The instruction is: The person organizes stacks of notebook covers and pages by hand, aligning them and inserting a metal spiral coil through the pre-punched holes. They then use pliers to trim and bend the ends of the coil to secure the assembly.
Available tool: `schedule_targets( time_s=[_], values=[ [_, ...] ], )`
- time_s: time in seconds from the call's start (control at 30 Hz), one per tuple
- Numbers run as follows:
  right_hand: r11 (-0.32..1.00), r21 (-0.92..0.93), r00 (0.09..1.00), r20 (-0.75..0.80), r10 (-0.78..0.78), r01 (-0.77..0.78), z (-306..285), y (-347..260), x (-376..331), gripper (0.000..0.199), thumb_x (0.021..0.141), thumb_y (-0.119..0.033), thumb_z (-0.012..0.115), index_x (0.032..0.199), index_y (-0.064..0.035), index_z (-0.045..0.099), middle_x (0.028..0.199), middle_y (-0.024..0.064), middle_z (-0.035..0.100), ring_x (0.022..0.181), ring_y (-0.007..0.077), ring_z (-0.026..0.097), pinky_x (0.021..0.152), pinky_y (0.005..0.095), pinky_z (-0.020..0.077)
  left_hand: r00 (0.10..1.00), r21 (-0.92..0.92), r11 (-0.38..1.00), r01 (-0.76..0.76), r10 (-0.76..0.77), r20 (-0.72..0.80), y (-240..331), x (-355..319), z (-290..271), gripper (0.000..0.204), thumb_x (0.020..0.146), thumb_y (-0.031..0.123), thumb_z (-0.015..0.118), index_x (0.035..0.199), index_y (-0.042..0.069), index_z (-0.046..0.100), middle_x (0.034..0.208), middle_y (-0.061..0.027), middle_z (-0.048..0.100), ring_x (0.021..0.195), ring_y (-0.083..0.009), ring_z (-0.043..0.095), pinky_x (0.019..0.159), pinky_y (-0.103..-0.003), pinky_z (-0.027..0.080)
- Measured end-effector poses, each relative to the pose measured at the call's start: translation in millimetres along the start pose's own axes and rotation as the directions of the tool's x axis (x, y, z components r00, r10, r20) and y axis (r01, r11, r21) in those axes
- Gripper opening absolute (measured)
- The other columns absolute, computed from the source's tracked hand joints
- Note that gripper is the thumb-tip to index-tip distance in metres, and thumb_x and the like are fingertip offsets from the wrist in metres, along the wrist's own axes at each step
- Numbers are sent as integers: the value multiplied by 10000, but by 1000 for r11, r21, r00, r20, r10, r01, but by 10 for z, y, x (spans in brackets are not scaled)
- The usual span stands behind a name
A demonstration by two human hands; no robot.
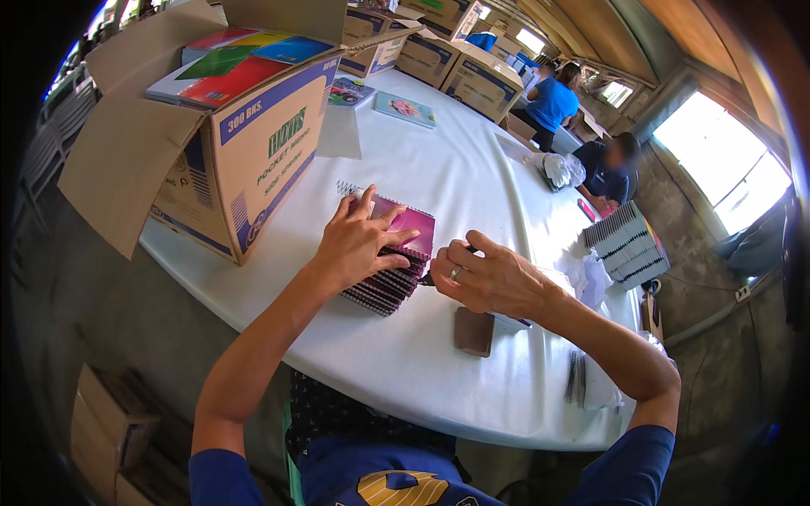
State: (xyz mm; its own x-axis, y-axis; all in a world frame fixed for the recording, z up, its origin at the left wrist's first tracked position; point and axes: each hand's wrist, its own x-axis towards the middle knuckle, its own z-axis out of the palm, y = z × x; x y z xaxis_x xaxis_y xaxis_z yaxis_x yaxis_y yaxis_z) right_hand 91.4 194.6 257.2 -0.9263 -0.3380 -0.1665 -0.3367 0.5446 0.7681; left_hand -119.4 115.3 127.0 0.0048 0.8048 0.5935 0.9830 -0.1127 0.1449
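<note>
On the white table [396, 363], the purple-topped notebook stack [384, 282] sits at nine o'clock from the right hand [485, 278] — the left hand [359, 239] is nearer, fingers spread over the stack's top, while the right grips a dark tool [428, 279] at its three-o'clock edge.

Notebook stack [417, 228]: purple-magenta top cover; sides striped dark and pale. Desk [396, 363]: white. Large carton [278, 160]: brown, with blue bands and green lettering. Books [228, 83] in it: blocks of red, green, yellow and blue. Booklet [406, 110]: pale blue-green, with pinkish picture. Right-hand pile [629, 244]: whitish, crossed by dark bands. Flat block [473, 331]: brown. Wearer's shirt [337, 464]: blue, with golden-yellow striped emblem. Trousers [333, 417]: black, small pale motifs. Co-worker's shirt [553, 105]: bright blue.
</note>
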Motion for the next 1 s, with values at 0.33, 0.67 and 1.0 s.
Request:
schedule_targets(
  time_s=[0.33,0.67,1.0],
  values=[
    [990,1,966,222,135,-139,9,-230,95,188,813,-204,681,921,-52,657,964,13,637,956,147,584,821,268,457,999,-8,1000,21,-21,27,-18,-14,-6,498,789,607,652,1215,354,689,1370,-29,590,1361,-416,392,1131,-530,302],
    [996,77,998,-54,42,-38,40,78,107,139,772,-175,666,894,-111,652,977,-23,630,987,122,580,858,294,432,995,-4,999,53,-52,81,42,-16,-49,569,732,551,738,1258,347,663,1442,-11,526,1384,-416,367,1138,-526,302],
    [936,95,876,395,278,-339,37,-293,171,180,747,-155,686,909,-79,666,947,45,652,984,171,611,842,287,443,998,-23,999,41,-40,46,-3,-25,-25,576,695,527,777,1232,345,678,1424,-43,543,1382,-417,372,1137,-553,288]
  ],
)
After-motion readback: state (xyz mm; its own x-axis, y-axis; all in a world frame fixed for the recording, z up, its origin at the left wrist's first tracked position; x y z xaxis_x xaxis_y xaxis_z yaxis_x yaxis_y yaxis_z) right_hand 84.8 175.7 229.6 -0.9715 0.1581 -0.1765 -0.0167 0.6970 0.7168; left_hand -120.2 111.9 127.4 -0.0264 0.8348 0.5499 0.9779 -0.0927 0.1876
